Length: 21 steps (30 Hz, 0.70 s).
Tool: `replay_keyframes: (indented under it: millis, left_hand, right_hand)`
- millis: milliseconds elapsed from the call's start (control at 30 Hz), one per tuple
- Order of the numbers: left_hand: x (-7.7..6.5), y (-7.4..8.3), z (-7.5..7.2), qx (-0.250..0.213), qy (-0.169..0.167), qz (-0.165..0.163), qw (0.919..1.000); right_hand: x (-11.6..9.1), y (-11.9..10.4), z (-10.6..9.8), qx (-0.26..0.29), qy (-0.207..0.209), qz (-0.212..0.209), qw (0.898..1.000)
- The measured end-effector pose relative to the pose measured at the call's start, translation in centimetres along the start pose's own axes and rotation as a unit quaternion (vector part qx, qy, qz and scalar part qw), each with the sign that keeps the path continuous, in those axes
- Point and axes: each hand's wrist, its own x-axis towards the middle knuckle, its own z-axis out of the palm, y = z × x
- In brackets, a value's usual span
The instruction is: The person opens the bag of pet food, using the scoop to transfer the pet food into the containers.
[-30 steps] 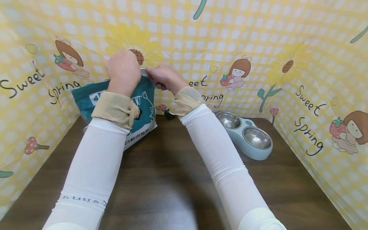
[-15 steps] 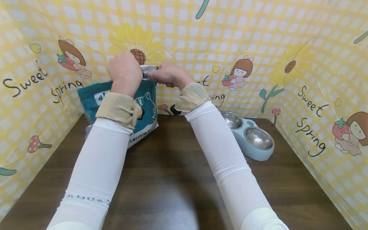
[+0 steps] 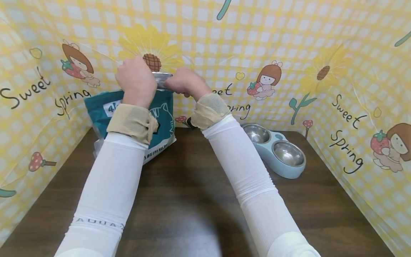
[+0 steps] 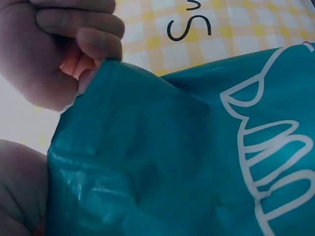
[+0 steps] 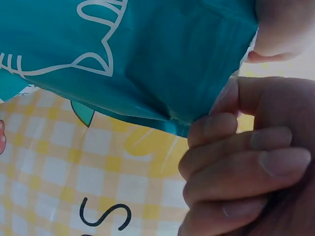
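Observation:
A teal cat-food bag (image 3: pixel 163 117) with a white cat outline stands at the back left of the table, partly hidden by my left forearm. My left hand (image 3: pixel 136 80) is closed over its top edge; in the head view its fingers are hidden. My right hand (image 3: pixel 186 84) pinches the bag's top right corner, and the right wrist view shows its fingers (image 5: pixel 226 172) curled there. Between both hands a silver strip (image 3: pixel 162 78) shows at the top of the bag. The left wrist view has my left hand (image 4: pixel 19 191) low at the edge, with the bag's torn-looking rim above it.
A pale blue double pet bowl (image 3: pixel 282 157) with two steel dishes stands at the back right of the brown wooden table (image 3: pixel 179 200). Yellow checked cloth (image 3: pixel 208 46) walls the table's back and sides. A small dark object (image 3: pixel 191 123) shows behind my right wrist.
A second ago only a little silver showed at the bag's top; a wider strip is visible between my hands now. The right hand has shifted slightly, while the left stays in nearly the same place.

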Motion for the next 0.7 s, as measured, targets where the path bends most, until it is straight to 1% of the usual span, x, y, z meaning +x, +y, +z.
replay_keyframes:
  millis: [67,200,300,400,500,600,700]
  left_hand:
    - [0.0,-0.3,-0.2,-0.011,-0.008,0.015,0.9998]
    - [-0.4,-1.1,-0.9,-0.019,-0.048,0.034,0.9981]
    - [-0.9,-1.6,-1.5,-0.006,-0.071,0.041,0.9966]
    - [-1.7,-2.1,-2.2,0.007,-0.07,0.065,0.9954]
    - [-2.4,-3.0,-3.2,0.025,-0.072,0.087,0.9933]
    - [-3.1,-3.9,-4.2,0.037,-0.085,0.093,0.9914]
    - [-3.3,-4.4,-4.8,0.045,-0.104,0.086,0.9898]
  right_hand:
    - [0.0,0.0,0.0,0.002,0.003,0.002,1.0]
    - [-0.1,0.2,0.3,0.026,0.015,-0.007,1.0]
    - [-0.2,0.3,0.6,0.044,0.026,-0.019,0.998]
    - [-0.7,0.3,0.9,0.061,0.041,-0.026,0.997]
    - [-1.6,-0.2,1.6,0.063,0.05,-0.032,0.996]
    - [-2.5,-0.9,2.5,0.046,0.047,-0.042,0.997]
    - [-3.1,-1.5,3.6,0.059,0.044,-0.058,0.996]
